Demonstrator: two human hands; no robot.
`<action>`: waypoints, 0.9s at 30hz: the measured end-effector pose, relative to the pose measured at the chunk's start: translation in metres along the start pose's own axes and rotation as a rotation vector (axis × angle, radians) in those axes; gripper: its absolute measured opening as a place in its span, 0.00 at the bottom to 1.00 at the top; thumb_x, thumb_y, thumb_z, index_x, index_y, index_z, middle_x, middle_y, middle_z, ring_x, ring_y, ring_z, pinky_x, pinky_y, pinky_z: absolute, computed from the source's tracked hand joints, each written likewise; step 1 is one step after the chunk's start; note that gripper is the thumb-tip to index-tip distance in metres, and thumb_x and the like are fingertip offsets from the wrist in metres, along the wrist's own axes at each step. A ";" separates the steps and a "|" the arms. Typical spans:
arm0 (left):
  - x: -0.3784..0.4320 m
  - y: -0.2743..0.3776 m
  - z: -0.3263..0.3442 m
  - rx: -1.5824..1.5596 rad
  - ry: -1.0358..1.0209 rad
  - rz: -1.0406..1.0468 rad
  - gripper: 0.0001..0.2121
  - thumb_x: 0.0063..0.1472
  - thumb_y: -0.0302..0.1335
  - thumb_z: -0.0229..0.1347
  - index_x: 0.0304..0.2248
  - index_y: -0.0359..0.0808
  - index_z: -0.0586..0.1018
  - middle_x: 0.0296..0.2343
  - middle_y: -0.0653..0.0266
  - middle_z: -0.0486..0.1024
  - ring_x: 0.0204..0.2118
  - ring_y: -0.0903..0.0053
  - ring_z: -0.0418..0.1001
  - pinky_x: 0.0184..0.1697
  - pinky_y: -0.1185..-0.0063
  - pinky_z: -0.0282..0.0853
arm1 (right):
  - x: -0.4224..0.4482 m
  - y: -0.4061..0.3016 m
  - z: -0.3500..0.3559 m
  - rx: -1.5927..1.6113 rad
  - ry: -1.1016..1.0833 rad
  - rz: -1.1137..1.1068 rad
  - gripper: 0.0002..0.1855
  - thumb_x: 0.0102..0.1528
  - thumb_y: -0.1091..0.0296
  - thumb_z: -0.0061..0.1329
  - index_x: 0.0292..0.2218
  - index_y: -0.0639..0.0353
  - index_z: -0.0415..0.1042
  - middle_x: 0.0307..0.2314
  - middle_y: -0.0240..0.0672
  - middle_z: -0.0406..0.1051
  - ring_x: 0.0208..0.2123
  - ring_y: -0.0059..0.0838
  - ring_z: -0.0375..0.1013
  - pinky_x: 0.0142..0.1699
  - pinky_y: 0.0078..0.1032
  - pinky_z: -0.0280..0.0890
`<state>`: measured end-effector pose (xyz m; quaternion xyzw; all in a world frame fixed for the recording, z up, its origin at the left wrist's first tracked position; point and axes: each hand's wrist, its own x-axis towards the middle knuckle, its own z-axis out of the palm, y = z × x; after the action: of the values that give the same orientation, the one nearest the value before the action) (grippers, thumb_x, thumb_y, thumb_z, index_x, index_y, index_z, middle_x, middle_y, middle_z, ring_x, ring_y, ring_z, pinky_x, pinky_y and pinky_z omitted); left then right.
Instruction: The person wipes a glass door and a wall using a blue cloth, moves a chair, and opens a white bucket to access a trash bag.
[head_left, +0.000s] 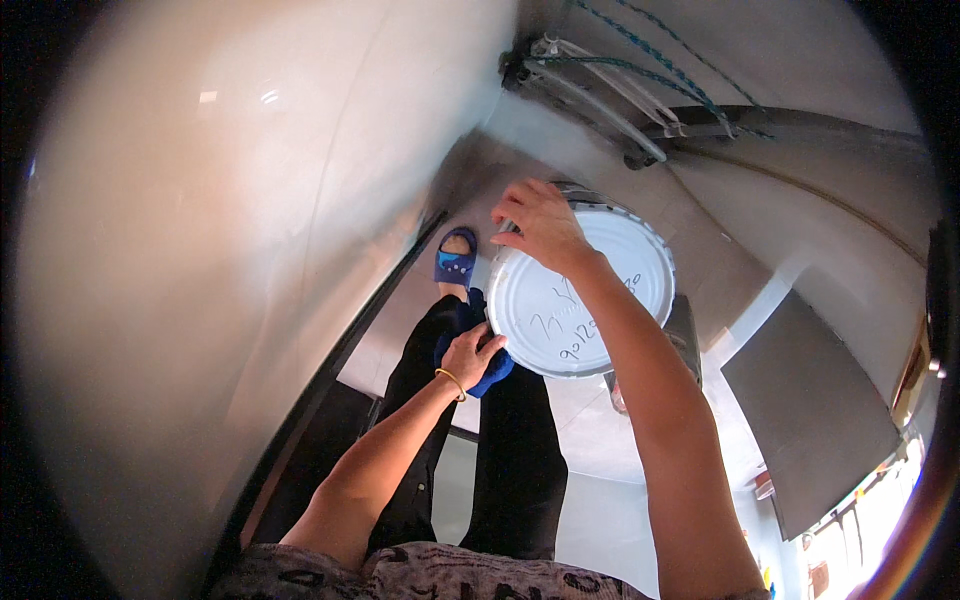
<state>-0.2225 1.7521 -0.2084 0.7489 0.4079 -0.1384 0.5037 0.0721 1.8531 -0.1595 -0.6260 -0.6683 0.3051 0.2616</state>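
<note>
A round white lidded pail (517, 315) stands close before my legs, its lid bearing handwriting. Part of the pail's darker side shows past the far rim. My right hand (541, 225) reaches across the lid, its fingers curled over the far left rim. At the near left rim is my left hand (471, 358), with a gold-coloured bangle on the wrist. A dark blue cloth (493, 377) is bunched under that hand, against the pail's side; the palm hides part of it.
On the left rises a large pale glossy panel (225, 225) with a dark lower edge. A wall-mounted rack (600, 105) with green cords juts out at upper right. A grey panel (810, 412) is at right. My slippered foot (455, 255) rests on the tiled floor (592, 435).
</note>
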 end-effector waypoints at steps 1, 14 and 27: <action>0.005 0.009 -0.002 0.006 -0.027 0.019 0.19 0.57 0.43 0.53 0.39 0.35 0.75 0.29 0.53 0.76 0.31 0.60 0.74 0.34 0.71 0.68 | -0.002 0.004 -0.002 0.006 -0.002 0.006 0.13 0.43 0.59 0.57 0.29 0.52 0.71 0.31 0.30 0.64 0.40 0.33 0.63 0.48 0.33 0.58; 0.017 0.030 -0.014 -0.097 -0.054 -0.173 0.28 0.56 0.51 0.50 0.41 0.30 0.71 0.37 0.46 0.74 0.42 0.53 0.71 0.45 0.67 0.66 | -0.009 -0.018 0.009 -0.277 -0.021 0.073 0.16 0.55 0.53 0.41 0.28 0.53 0.75 0.30 0.32 0.69 0.40 0.32 0.66 0.48 0.34 0.56; 0.023 0.029 -0.013 0.099 -0.020 -0.151 0.26 0.55 0.50 0.51 0.37 0.32 0.75 0.33 0.48 0.75 0.38 0.54 0.72 0.39 0.67 0.68 | -0.007 -0.010 0.023 -0.426 -0.025 0.126 0.15 0.54 0.56 0.39 0.24 0.52 0.74 0.27 0.32 0.69 0.38 0.30 0.64 0.44 0.30 0.54</action>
<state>-0.1884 1.7701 -0.1981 0.7387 0.4506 -0.2033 0.4581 0.0487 1.8437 -0.1672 -0.7038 -0.6804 0.1803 0.0955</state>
